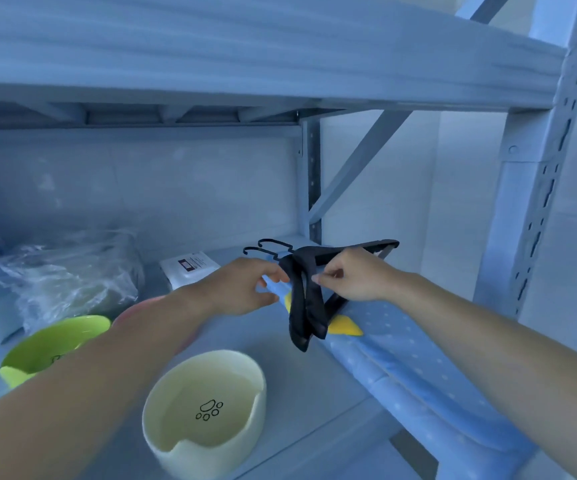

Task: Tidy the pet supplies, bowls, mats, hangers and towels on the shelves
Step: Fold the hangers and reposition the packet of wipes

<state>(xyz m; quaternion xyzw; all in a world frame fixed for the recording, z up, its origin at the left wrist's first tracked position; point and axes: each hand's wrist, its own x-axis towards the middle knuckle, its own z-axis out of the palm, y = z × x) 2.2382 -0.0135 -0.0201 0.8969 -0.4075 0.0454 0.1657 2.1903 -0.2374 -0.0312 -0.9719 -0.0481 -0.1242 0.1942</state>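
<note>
Right hand (349, 278): fingers pinch the hangers (306, 306)
Left hand (242, 285): at the hangers; grip unclear
Progress: seemingly midway; hangers unplaced over mat (418, 368), bowls (207, 382) scattered

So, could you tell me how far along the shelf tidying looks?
Roughly midway, I'd guess. The blue mat lies along the shelf. In hand: the right hand pinches the black hangers over the mat, left hand beside them. Left: the cream bowl, green bowl and crumpled plastic bag sit apart, unsorted.

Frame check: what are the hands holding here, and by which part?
The black hangers: left hand grips near the neck, below the hooks; right hand pinches the dark cloth draped over them.
</note>
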